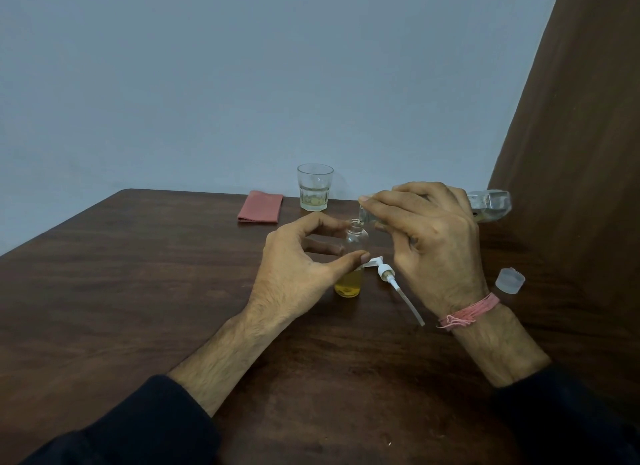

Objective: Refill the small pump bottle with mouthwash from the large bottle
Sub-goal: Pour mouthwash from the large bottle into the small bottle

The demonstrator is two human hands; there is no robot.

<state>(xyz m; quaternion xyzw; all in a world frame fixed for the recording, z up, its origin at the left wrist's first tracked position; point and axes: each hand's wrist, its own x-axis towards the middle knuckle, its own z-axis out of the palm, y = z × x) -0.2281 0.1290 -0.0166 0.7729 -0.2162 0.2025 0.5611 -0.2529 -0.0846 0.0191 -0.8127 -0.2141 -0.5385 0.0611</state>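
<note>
A small clear bottle point(352, 257) stands upright on the brown table, its neck uncovered and yellow liquid filling its lower part. My left hand point(298, 267) curls round it, thumb and fingers touching its sides. My right hand point(429, 243) grips the large clear bottle point(490, 205), tipped on its side with its mouth right above the small bottle's neck. The large bottle looks nearly drained. The white pump head point(394, 281) with its long tube lies on the table just right of the small bottle.
A glass tumbler point(314, 187) with a little liquid stands at the table's back edge. A folded pink cloth point(260, 206) lies to its left. A translucent cap point(509, 280) rests at the right. A brown curtain point(571, 153) hangs on the right.
</note>
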